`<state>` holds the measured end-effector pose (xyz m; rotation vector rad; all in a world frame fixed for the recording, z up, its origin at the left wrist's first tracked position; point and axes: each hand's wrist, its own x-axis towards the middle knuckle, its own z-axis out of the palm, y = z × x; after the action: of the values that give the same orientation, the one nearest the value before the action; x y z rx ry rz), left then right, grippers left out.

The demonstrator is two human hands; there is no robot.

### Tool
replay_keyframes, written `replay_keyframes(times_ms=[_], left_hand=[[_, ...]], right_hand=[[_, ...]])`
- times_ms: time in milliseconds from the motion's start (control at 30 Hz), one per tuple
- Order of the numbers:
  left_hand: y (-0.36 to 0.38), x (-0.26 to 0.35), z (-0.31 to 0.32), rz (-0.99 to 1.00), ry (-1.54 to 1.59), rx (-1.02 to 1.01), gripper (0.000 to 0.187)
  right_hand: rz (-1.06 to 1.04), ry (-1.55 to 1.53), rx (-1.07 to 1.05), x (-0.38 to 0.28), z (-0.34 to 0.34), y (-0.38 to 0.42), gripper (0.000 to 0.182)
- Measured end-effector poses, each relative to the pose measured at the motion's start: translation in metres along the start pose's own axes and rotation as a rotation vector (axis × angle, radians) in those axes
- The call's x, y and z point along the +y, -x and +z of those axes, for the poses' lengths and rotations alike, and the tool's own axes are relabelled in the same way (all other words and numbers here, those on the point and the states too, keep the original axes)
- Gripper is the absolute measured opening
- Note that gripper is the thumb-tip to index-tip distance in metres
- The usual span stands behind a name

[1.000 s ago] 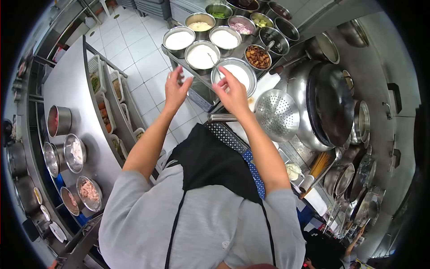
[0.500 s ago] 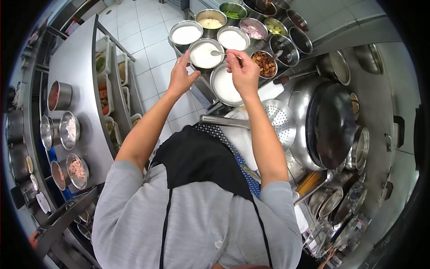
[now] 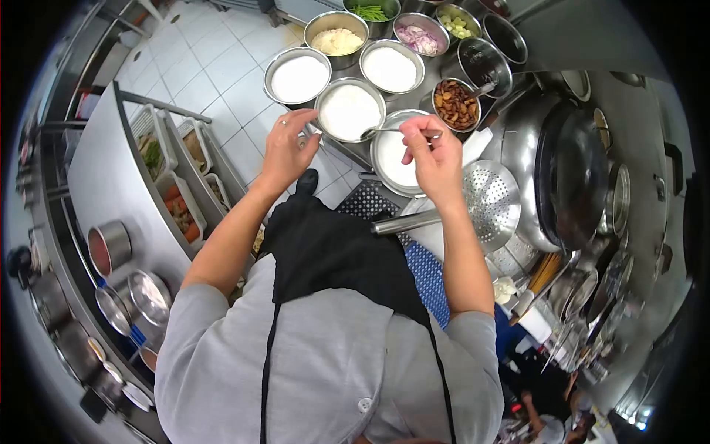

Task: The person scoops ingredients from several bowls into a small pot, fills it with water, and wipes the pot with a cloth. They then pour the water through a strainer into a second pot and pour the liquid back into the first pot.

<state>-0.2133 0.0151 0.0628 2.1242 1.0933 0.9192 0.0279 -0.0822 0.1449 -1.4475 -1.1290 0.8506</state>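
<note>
A metal spoon (image 3: 384,131) is pinched in my right hand (image 3: 436,157); its bowl is over the near rim of a round steel pot of white powder (image 3: 350,110). Below it, a second pot of white contents (image 3: 397,159) is partly hidden by that hand. My left hand (image 3: 290,148), with a ring on one finger, hovers beside the powder pot, fingers apart and holding nothing. Two more pots of white contents (image 3: 299,78) (image 3: 390,69) stand farther back. A pot of brown pieces (image 3: 455,104) with a spoon is at the right.
Pots of chopped onion (image 3: 420,37), pale minced food (image 3: 336,38) and greens (image 3: 370,12) stand behind. A large black wok (image 3: 584,174) and a perforated skimmer (image 3: 491,200) are at the right. A steel counter (image 3: 126,177) with vegetable trays is at the left. People appear at the lower right.
The view has shifted. My right hand has drawn the spoon from over the middle of the powder pot to its near edge. My left hand stays open beside the pot.
</note>
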Motion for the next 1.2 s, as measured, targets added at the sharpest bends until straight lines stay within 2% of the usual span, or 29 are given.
replay_keyframes(times_ms=[100, 233, 333, 467, 600, 767, 900, 1000, 1067, 1133, 1200], left_hand=[[-0.011, -0.02, -0.007, 0.13, 0.036, -0.043, 0.041], [-0.016, -0.025, -0.024, 0.137, 0.154, -0.166, 0.045], [-0.019, -0.031, -0.028, 0.127, 0.226, -0.23, 0.047], [-0.025, -0.038, -0.03, 0.107, 0.3, -0.252, 0.045], [-0.034, -0.043, -0.033, 0.118, 0.277, -0.272, 0.038], [-0.044, -0.041, -0.036, 0.086, 0.307, -0.269, 0.03], [-0.045, -0.036, -0.032, 0.081, 0.255, -0.283, 0.026], [-0.049, -0.038, -0.031, 0.055, 0.258, -0.311, 0.024], [-0.051, -0.036, -0.033, 0.084, 0.26, -0.319, 0.023], [-0.052, -0.037, -0.035, 0.119, 0.25, -0.313, 0.023], [-0.052, -0.041, -0.031, 0.17, 0.245, -0.296, 0.024]], right_hand=[[0.083, 0.041, 0.033, 0.018, 0.035, -0.003, 0.014], [0.091, -0.087, 0.244, -0.006, 0.053, -0.006, 0.012], [0.084, 0.151, 0.302, -0.03, 0.055, -0.001, 0.013], [0.015, 0.225, 0.243, -0.045, 0.07, 0.019, 0.011], [-0.053, 0.211, 0.315, 0.008, 0.096, 0.011, 0.009], [-0.036, 0.264, 0.429, -0.021, 0.088, 0.0, 0.009], [-0.074, 0.23, 0.367, -0.018, 0.106, 0.003, 0.011], [0.08, 0.23, 0.399, -0.01, 0.104, -0.003, 0.011], [0.114, 0.136, 0.494, -0.022, 0.099, 0.002, 0.012], [-0.071, 0.175, 0.515, -0.036, 0.095, 0.002, 0.011], [-0.119, 0.256, 0.413, -0.034, 0.094, -0.001, 0.01]])
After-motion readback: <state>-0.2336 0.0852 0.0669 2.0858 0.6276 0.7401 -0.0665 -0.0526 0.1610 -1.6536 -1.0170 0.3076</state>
